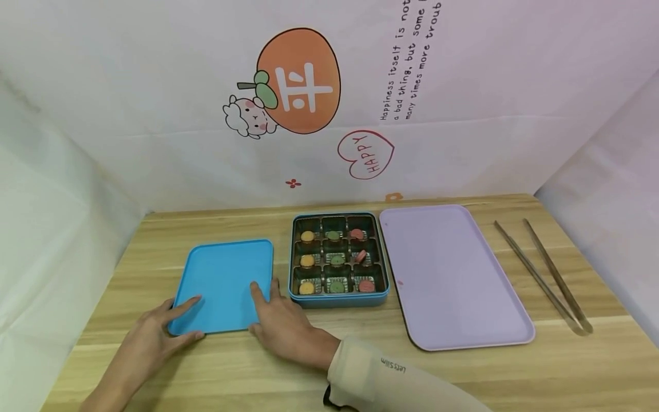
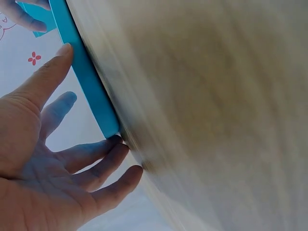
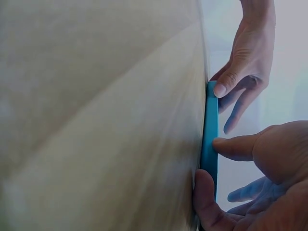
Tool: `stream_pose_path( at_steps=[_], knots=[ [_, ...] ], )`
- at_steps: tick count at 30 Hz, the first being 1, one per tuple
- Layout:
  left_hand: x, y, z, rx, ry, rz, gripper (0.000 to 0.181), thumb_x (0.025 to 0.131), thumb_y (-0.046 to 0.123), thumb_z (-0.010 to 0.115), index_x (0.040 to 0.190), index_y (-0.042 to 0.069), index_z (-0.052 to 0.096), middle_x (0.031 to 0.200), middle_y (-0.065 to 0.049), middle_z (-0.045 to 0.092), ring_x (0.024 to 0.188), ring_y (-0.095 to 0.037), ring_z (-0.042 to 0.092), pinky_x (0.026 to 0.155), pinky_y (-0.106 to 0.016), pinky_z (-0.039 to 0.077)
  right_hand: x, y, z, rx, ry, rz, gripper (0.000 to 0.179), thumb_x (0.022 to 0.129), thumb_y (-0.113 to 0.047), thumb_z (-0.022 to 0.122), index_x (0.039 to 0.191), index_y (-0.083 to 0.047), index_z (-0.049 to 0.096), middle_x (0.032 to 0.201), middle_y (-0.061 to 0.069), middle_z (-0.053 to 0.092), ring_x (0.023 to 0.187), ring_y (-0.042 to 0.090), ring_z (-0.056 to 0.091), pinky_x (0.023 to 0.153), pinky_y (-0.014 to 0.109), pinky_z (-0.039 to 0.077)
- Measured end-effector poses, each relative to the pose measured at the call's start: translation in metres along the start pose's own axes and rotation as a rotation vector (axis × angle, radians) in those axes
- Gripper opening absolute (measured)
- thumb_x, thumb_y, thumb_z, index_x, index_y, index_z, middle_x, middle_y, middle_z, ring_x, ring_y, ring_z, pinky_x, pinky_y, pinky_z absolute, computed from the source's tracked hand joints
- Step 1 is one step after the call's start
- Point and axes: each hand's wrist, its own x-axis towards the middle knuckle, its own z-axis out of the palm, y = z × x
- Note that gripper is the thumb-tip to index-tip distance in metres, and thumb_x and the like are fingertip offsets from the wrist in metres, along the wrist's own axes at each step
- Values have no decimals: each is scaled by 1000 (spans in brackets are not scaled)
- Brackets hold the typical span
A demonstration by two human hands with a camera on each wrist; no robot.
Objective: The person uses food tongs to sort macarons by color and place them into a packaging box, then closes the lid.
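A square blue lid [image 1: 226,286] lies flat on the table, left of centre. My left hand [image 1: 149,337] holds its near left corner, thumb on the front edge and index finger over the top. In the left wrist view, the other fingertips [image 2: 122,144] meet the lid's rim [image 2: 89,77] and the tabletop. At the near right corner, my right hand [image 1: 285,326] holds the lid by its edges, the thumb [image 3: 233,147] against the front rim. Its index finger extends over the lid's top.
Right of the lid stands a blue box [image 1: 337,300] with a compartment insert holding yellow, green and pink macarons; one pink macaron [image 1: 361,256] stands tilted. A lilac tray [image 1: 453,274] lies beside it, then metal tongs [image 1: 546,274]. A white printed cloth [image 1: 180,114] hangs behind the table.
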Motion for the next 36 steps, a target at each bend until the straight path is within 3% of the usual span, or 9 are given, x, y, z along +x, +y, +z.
stream_pose_path(
  at_steps=[8,12,16,20,23,26,29,33,36],
  knots=[
    [-8,8,-2,4,33,-16,71,81,31,91,144,9,65,137,-53,48,117,-69,55,86,-68,54,-4,-1,0,14,22,-15,81,97,-27,78,163,-9,36,159,40,36,100,36,74,52,27,48],
    [-15,10,0,2,123,10,70,77,22,94,140,6,68,131,-51,54,110,-66,62,83,-65,56,-6,-2,1,73,70,-60,79,97,-22,78,163,-6,36,160,41,32,106,37,73,64,31,55],
    [-23,10,3,0,244,48,71,72,15,96,137,4,70,125,-48,57,101,-64,65,77,-65,57,-9,-3,-2,225,117,-103,73,99,-14,73,161,-2,36,164,41,24,88,26,73,73,27,57],
    [-32,10,2,-55,320,33,73,71,13,96,139,8,69,128,-47,56,99,-62,65,72,-59,58,-10,-7,-9,322,177,-108,63,102,-8,67,158,-1,40,165,34,31,115,30,71,97,36,58],
    [-40,13,1,-111,356,1,74,72,11,96,141,12,69,133,-47,54,101,-62,66,71,-42,61,-9,-9,-14,347,224,-113,57,102,-6,65,155,0,43,161,26,43,143,35,52,111,47,50],
    [-44,17,1,-157,407,-8,74,71,6,96,140,14,70,136,-45,53,102,-60,66,74,-11,55,-10,-10,-20,395,248,-100,54,103,-5,64,153,0,45,156,20,51,143,32,53,111,45,50],
    [-45,24,2,-195,457,-6,73,69,1,95,137,13,72,138,-41,54,107,-54,65,77,7,37,-10,-9,-27,465,268,-81,53,103,-3,62,153,0,45,151,18,54,112,20,67,94,33,57],
    [-46,33,3,-213,497,-24,73,68,-1,95,136,15,73,142,-37,53,112,-46,62,81,7,36,-10,-6,-40,630,273,-73,56,104,3,59,156,-2,40,140,18,56,68,7,54,63,22,50],
    [-47,38,5,-211,537,-9,73,65,-5,95,133,16,75,143,-36,54,112,-47,63,85,7,33,-10,-4,-49,781,235,-53,61,104,5,56,160,-6,36,132,18,55,61,12,57,57,29,56]
  ],
)
